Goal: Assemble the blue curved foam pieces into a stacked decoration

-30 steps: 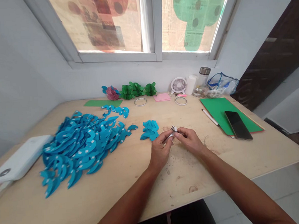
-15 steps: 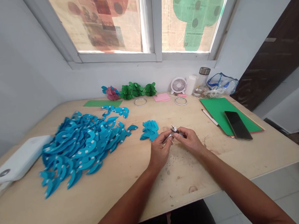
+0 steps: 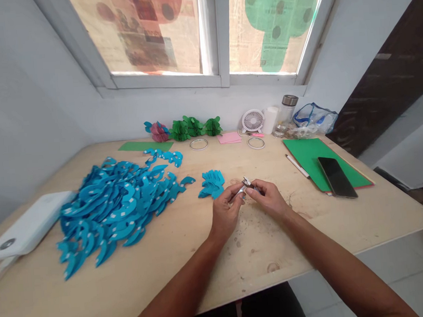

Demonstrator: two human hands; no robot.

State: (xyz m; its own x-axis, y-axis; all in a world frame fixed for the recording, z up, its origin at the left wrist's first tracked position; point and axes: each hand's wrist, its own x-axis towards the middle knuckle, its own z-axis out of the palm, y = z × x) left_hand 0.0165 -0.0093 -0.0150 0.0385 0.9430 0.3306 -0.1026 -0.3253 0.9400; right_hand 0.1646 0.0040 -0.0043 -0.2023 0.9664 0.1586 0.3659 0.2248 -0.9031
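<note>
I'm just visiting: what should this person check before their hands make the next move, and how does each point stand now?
1. Grip: ok; left hand and right hand pinch close together at a small item.
2. Small item fully visible: not ok; fingers hide much of it.
3. Folded blue paper untouched by left hand: cannot tell; they nearly meet in view.
4. Blue pile apart from hands: ok.
5. Phone clear of hands: ok, on the green sheet.

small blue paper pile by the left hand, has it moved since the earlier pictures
No. The small blue paper pile keeps its place on the table, below and left of the window's middle post.
</note>
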